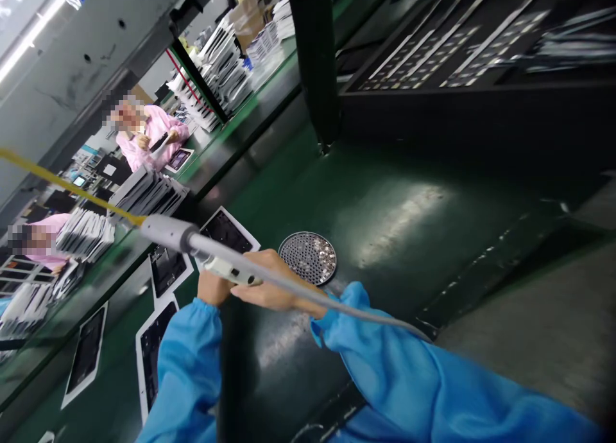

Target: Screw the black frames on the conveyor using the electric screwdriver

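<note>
My right hand (272,279) is wrapped round the pale body of an electric screwdriver (233,271), seen nearly end-on. The screwdriver's grey top (168,232) is tied to a yellow cord, and its grey cable (308,293) runs across my right wrist. Close beside the tool is my left hand (212,289); its fingers are hidden behind it. Just beyond both hands lies a white-edged tablet housing (228,231), partly covered. A round perforated dish (308,258) with small shiny parts sits to the right of my hands.
More white-framed tablet housings (154,340) lie along the green bench (385,231) at left. A dark post (315,58) rises behind the dish. Black trays (443,58) holding small parts stand at upper right. Two people in pink (156,131) work across the way beside stacked panels (149,196).
</note>
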### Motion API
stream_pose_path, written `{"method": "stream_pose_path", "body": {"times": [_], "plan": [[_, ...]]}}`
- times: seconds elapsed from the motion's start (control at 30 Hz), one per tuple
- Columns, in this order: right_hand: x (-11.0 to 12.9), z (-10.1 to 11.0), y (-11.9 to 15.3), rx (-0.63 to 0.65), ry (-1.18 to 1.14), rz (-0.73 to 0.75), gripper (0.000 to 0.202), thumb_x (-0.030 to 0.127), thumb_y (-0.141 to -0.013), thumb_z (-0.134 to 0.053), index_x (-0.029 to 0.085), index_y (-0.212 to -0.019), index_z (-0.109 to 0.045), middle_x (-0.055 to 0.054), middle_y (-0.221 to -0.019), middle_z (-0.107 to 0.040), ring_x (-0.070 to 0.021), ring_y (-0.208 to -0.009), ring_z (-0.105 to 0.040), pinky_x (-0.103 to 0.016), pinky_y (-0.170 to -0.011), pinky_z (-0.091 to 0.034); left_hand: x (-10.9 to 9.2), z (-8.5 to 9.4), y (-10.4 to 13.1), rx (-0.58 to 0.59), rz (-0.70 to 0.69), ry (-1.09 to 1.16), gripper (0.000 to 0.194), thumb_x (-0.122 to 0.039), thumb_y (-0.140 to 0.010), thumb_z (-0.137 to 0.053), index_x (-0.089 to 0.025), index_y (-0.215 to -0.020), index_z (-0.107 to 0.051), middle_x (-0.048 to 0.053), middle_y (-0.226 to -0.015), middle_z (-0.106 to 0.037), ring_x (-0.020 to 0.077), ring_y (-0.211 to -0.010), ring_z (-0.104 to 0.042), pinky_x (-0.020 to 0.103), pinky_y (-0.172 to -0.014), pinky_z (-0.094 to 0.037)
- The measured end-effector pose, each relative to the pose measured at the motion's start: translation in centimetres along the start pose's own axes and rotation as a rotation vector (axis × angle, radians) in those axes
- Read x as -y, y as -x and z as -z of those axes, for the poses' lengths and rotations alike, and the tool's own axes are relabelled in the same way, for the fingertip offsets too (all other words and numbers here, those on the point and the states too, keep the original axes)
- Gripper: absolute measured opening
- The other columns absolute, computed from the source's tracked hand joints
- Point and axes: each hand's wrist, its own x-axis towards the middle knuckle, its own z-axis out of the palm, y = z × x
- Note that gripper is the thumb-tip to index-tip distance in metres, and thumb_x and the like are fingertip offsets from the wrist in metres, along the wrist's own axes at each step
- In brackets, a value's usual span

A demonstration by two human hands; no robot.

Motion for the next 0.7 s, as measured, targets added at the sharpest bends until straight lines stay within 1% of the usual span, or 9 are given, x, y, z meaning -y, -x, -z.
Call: {"method": "stream_pose_path", "body": {"times": [0.07,0.13,0.2,0.27,0.33,0.4,0.53,0.63,0.7], "plan": [[0.3,0.6,0.0,-0.029,-0.029,-0.054,0.012,0.02,-0.068,-0.062,0.015,-0.079,-0.063,0.003,-0.066,-0.057,-0.008,-0.059,-0.049,-0.019,-0.054,-0.038,-1.2,-1.0,3.0,0.031,-0.069,0.013,0.022,-0.016,-0.082,-0.06,-0.021,-0.102,-0.068,0.005,-0.104,-0.068,0.0207,-0.098,-0.063,0.028,-0.08,-0.051],[0.7,1.5,-0.2,-0.052,0.003,-0.115,0.013,0.021,-0.068,-0.063,0.015,-0.08,-0.061,0.004,-0.065,-0.055,-0.0073,-0.058,-0.046,-0.019,-0.052,-0.037,-2.4,-1.9,5.5,0.021,-0.14,0.02,0.027,-0.011,-0.081,-0.054,-0.021,-0.103,-0.068,0.005,-0.099,-0.069,0.0194,-0.093,-0.064,0.027,-0.077,-0.052],[0.8,2.5,-0.5,-0.08,0.077,-0.145,0.019,0.028,-0.065,-0.07,0.015,-0.073,-0.06,0.004,-0.063,-0.053,-0.0078,-0.058,-0.045,-0.02,-0.051,-0.036,-3.3,-2.8,7.5,-0.028,-0.191,0.056,0.027,-0.01,-0.081,-0.053,-0.02,-0.1,-0.069,0.005,-0.093,-0.069,0.0188,-0.087,-0.065,0.027,-0.073,-0.053],[0.4,3.6,-0.9,-0.118,0.174,-0.15,0.027,0.035,-0.061,-0.075,0.015,-0.067,-0.058,0.003,-0.06,-0.053,-0.0094,-0.058,-0.047,-0.022,-0.051,-0.037,-3.9,-3.5,8.7,-0.071,-0.222,0.154,0.02,-0.016,-0.084,-0.055,-0.02,-0.097,-0.07,0.005,-0.09,-0.068,0.018,-0.083,-0.065,0.027,-0.071,-0.053],[-0.5,4.5,-1.4,-0.199,0.217,-0.167,0.026,0.034,-0.06,-0.075,0.015,-0.066,-0.059,0.003,-0.056,-0.052,-0.0099,-0.054,-0.048,-0.023,-0.048,-0.037,-4.2,-4.3,9.3,-0.111,-0.239,0.279,0.017,-0.023,-0.089,-0.055,-0.019,-0.096,-0.071,0.005,-0.089,-0.068,0.0168,-0.083,-0.065,0.026,-0.073,-0.053],[-1.2,5.2,-1.8,-0.295,0.167,-0.204,0.02,0.03,-0.061,-0.072,0.016,-0.069,-0.06,0.005,-0.05,-0.051,-0.0094,-0.046,-0.047,-0.025,-0.044,-0.038,-4.4,-5.1,9.4,-0.159,-0.237,0.359,0.02,-0.026,-0.092,-0.053,-0.019,-0.097,-0.071,0.005,-0.088,-0.067,0.0165,-0.084,-0.064,0.027,-0.075,-0.053],[-1.7,5.5,-2.4,-0.421,0.069,-0.186,0.02,0.024,-0.061,-0.069,0.016,-0.078,-0.062,0.008,-0.044,-0.051,-0.0091,-0.037,-0.047,-0.027,-0.042,-0.043,-5.0,-6.4,9.0,-0.24,-0.246,0.378,0.024,-0.023,-0.094,-0.048,-0.019,-0.096,-0.072,0.006,-0.087,-0.066,0.0172,-0.083,-0.063,0.027,-0.074,-0.053],[-2.2,5.2,-2.7,-0.463,0.077,-0.151,0.025,0.022,-0.061,-0.069,0.016,-0.084,-0.064,0.008,-0.044,-0.052,-0.0097,-0.038,-0.048,-0.028,-0.042,-0.044,-4.9,-6.3,8.6,-0.244,-0.264,0.399,0.026,-0.026,-0.095,-0.048,-0.02,-0.096,-0.072,0.006,-0.086,-0.067,0.0165,-0.081,-0.063,0.027,-0.073,-0.053],[-2.7,4.9,-2.8,-0.465,0.071,-0.147,0.025,0.022,-0.061,-0.069,0.016,-0.085,-0.064,0.008,-0.044,-0.052,-0.0098,-0.038,-0.048,-0.028,-0.042,-0.043,-4.2,-5.8,8.3,-0.249,-0.224,0.397,0.024,-0.028,-0.094,-0.05,-0.02,-0.098,-0.072,0.005,-0.09,-0.068,0.0173,-0.084,-0.063,0.028,-0.075,-0.053]]}}
